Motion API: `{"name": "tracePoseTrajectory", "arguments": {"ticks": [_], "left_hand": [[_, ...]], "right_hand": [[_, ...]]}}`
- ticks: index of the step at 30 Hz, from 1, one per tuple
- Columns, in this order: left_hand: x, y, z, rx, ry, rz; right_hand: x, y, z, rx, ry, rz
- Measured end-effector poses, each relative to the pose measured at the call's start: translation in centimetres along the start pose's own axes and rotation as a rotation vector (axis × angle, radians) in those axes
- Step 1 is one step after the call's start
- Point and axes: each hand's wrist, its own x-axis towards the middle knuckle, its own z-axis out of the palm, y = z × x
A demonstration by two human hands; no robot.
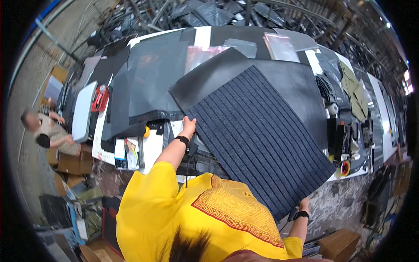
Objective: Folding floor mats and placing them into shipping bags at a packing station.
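Note:
A dark blue-grey ribbed floor mat [257,135] is held at a slant across my front. At its left corner my left hand [189,126] is closed on the edge. My right hand [303,204] grips the near right edge, its fingers partly hidden by the mat. Each wrist wears a black band with a small dark device. Under the mat's far part lies a large smooth black sheet [292,87], spread over the table. The mat's near end hangs past the table's front edge.
Grey plastic bags [152,83] cover the table's left side. A red tray [100,98], a yellow tape dispenser [147,132] and papers [132,153] lie there. At right are a black box [335,135], a tape roll [345,168] and green cloth [353,91]. Another person [54,131] sits far left.

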Motion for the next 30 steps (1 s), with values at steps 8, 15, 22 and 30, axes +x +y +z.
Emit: {"name": "tracePoseTrajectory", "arguments": {"ticks": [8,15,22,30], "left_hand": [[-3.6,2.5,1.2,-0.103,0.000,0.047],[-6.0,2.2,2.3,0.057,0.074,0.110],[-5.2,2.6,2.0,0.174,0.011,0.138],[-6.1,4.6,2.5,0.660,0.487,0.400]], "right_hand": [[-6.2,-8.1,1.0,0.678,0.028,0.000],[-8.2,-9.4,2.1,0.720,0.117,0.012],[-11.2,-10.7,5.6,0.841,0.339,0.080],[-13.2,-14.1,6.5,0.646,0.233,0.114]]}}
